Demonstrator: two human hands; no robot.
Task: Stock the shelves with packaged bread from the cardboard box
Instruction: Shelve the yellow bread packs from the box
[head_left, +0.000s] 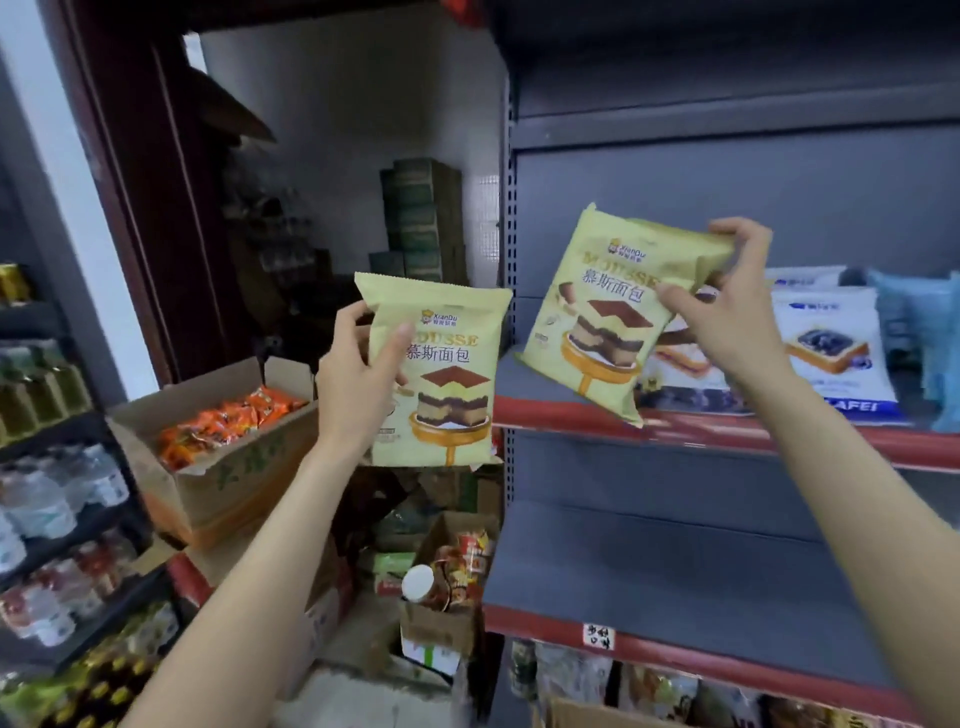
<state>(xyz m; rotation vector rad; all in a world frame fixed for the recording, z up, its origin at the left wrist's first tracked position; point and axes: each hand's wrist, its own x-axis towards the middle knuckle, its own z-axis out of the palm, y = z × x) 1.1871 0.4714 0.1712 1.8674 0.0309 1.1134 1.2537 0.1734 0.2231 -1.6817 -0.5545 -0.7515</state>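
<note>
My left hand (358, 379) grips a yellow mousse bread packet (452, 395) by its left edge, upright in the air left of the shelf upright. My right hand (727, 306) pinches the top right corner of a second yellow mousse bread packet (597, 332), tilted over the left end of the red-edged shelf (727, 431). Behind that packet a white and purple bread packet (680, 374) and a white and blue toast packet (831, 358) lie on the same shelf. A light blue packet (919, 322) stands at the far right.
A grey shelf (675, 582) below holds nothing visible. An open cardboard box of orange snack packets (223, 421) sits at the left. A small open box of red packets (457, 577) stands on the floor. Bottled drinks (52, 493) fill racks at far left.
</note>
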